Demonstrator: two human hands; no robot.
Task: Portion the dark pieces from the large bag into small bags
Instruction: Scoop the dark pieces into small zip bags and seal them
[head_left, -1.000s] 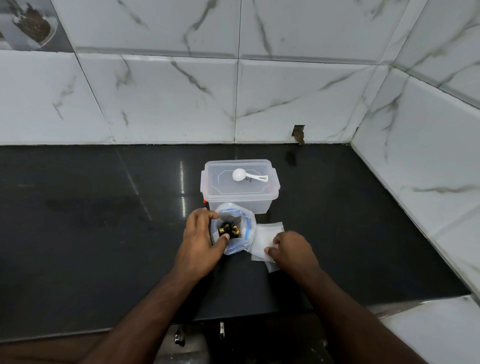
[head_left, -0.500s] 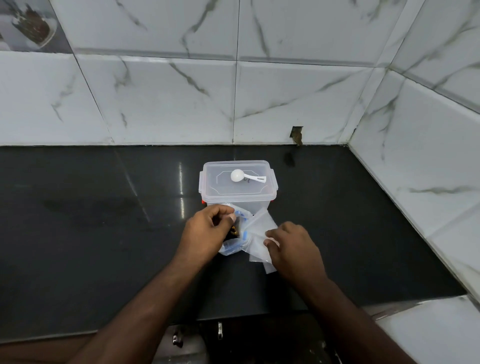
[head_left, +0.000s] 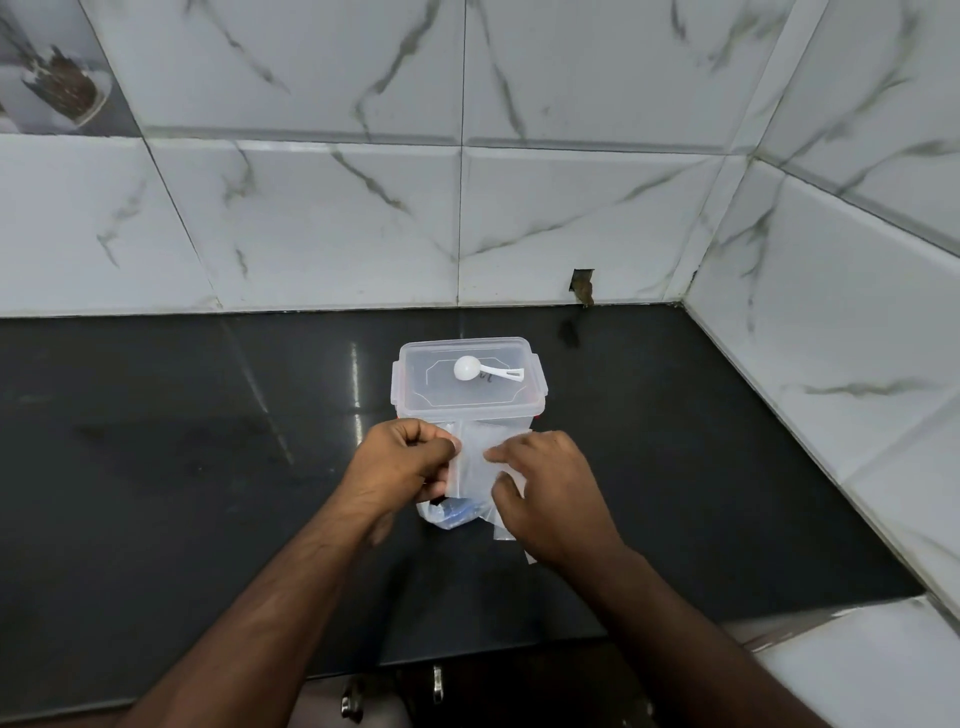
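Two bare forearms reaching in from the near edge, over a glossy black countertop (head_left: 182, 467). Left hand (head_left: 400, 462) curled, pinching the left edge of a small clear bag (head_left: 475, 457); right hand (head_left: 545, 493) gripping its right side, fingers bent. Beneath, mostly hidden, the large bag (head_left: 449, 514), crinkled clear plastic with blue trim; dark pieces not visible. Just behind, a lidded translucent plastic box (head_left: 467, 400), a white scoop (head_left: 483, 370) lying on top. Faint writing on lid, unreadable. White marbled wall tiles (head_left: 311, 223) beyond.
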